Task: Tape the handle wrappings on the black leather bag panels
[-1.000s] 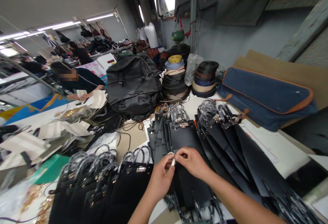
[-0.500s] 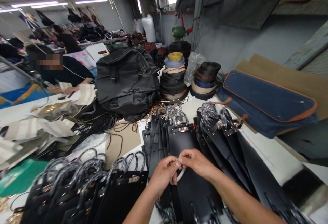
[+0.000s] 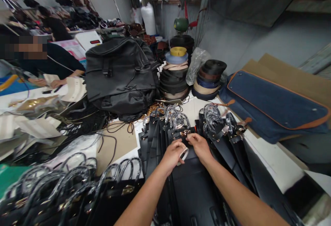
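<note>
My left hand holds a small white ring that looks like a tape roll, resting on the top black bag panel. My right hand is just beside it, its fingertips curled on the gold metal clasp at the panel's upper edge. The panel tops a fanned stack of like panels, whose plastic-wrapped handles lie beyond my hands. A second fanned row of black panels lies to the right.
A black backpack and two stacks of webbing rolls stand behind. A blue bag with orange trim lies right. Black handled bags fill the lower left. A seated person works at far left.
Both hands have moved forward from the panel's middle to its top edge by the clasp. The white ring went with my left hand. The view has shifted leftward and closer.
</note>
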`<control>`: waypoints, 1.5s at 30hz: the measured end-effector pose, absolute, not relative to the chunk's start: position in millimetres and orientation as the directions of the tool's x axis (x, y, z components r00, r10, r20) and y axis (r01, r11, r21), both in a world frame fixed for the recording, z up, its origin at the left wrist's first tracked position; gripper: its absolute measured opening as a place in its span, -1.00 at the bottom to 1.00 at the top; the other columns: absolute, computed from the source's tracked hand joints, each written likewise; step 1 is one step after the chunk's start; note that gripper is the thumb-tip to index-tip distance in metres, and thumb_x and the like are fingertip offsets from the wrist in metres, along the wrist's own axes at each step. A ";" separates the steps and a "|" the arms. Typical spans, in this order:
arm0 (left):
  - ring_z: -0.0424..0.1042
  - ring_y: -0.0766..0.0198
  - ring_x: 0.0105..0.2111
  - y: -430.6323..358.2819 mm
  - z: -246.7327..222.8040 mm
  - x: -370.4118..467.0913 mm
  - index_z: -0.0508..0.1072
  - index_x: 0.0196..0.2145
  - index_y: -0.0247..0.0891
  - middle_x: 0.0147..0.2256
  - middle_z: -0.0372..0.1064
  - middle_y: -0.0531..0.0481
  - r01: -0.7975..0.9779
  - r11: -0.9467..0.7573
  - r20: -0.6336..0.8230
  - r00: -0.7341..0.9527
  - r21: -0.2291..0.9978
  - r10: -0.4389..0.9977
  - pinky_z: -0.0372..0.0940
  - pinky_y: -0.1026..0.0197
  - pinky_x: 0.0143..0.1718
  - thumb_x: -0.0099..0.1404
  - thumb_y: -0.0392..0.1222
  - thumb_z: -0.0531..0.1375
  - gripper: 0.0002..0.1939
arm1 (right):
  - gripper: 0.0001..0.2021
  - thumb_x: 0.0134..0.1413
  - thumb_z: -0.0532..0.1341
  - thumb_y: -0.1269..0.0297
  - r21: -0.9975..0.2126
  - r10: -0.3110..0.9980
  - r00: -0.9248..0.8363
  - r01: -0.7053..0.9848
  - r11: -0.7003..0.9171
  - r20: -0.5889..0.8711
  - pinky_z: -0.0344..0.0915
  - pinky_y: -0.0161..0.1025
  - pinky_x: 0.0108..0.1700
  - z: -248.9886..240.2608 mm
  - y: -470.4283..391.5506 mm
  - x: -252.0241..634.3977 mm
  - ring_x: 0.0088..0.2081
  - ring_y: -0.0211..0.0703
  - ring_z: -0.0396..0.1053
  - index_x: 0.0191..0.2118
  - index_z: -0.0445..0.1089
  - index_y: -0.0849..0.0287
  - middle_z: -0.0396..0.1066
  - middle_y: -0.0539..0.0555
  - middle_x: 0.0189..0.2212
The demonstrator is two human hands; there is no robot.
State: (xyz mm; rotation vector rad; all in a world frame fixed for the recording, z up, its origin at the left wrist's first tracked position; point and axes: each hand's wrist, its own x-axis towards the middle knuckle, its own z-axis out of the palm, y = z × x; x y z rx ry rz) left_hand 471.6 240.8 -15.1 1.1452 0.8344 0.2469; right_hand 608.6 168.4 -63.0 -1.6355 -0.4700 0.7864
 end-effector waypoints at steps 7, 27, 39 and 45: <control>0.44 0.30 -0.29 252.0 -27.5 476.5 0.47 -0.40 -0.31 0.19 0.25 -0.11 -0.210 0.711 -0.382 0.724 0.671 0.574 0.28 0.40 -0.63 0.19 -0.18 0.20 -0.87 | -0.62 0.01 0.24 -0.08 -0.980 0.578 0.792 -0.164 -0.111 -0.198 0.43 -0.14 -0.26 -71.7 185.1 603.8 -0.30 -0.02 0.48 -0.25 0.46 0.16 0.51 0.09 -0.35; 0.30 0.46 -0.56 262.1 -14.0 494.9 0.42 -0.31 -0.34 -0.40 0.43 0.00 -0.509 0.809 -0.551 0.601 0.296 0.580 0.06 0.40 -0.68 0.21 -0.27 0.20 -0.91 | -0.57 -0.02 0.28 -0.06 -0.978 0.549 0.810 -0.156 -0.138 -0.207 0.40 -0.09 -0.12 -66.4 188.0 601.2 -0.18 0.00 0.44 -0.18 0.50 0.22 0.53 0.16 -0.17; 0.12 0.46 -0.65 215.2 20.7 344.8 0.42 -0.34 -0.26 -0.56 0.19 0.11 -0.443 0.818 -0.707 0.438 0.368 0.555 0.16 0.35 -0.65 0.22 -0.22 0.18 -0.93 | -0.62 0.02 0.24 -0.07 -0.980 0.603 0.776 -0.092 -0.178 -0.182 0.34 -0.22 -0.36 -34.0 148.5 594.4 -0.39 -0.14 0.37 -0.29 0.49 0.19 0.46 0.07 -0.44; 0.08 0.46 -0.72 199.1 1.8 293.2 0.45 -0.38 -0.27 -0.64 0.18 0.11 -0.418 0.786 -0.752 0.293 0.454 0.591 0.09 0.37 -0.73 0.19 -0.19 0.20 -0.90 | -0.63 0.00 0.23 -0.07 -0.968 0.634 0.767 0.073 -0.239 -0.098 0.32 -0.18 -0.26 -57.7 172.3 600.0 -0.38 -0.11 0.39 -0.34 0.51 0.17 0.49 0.05 -0.45</control>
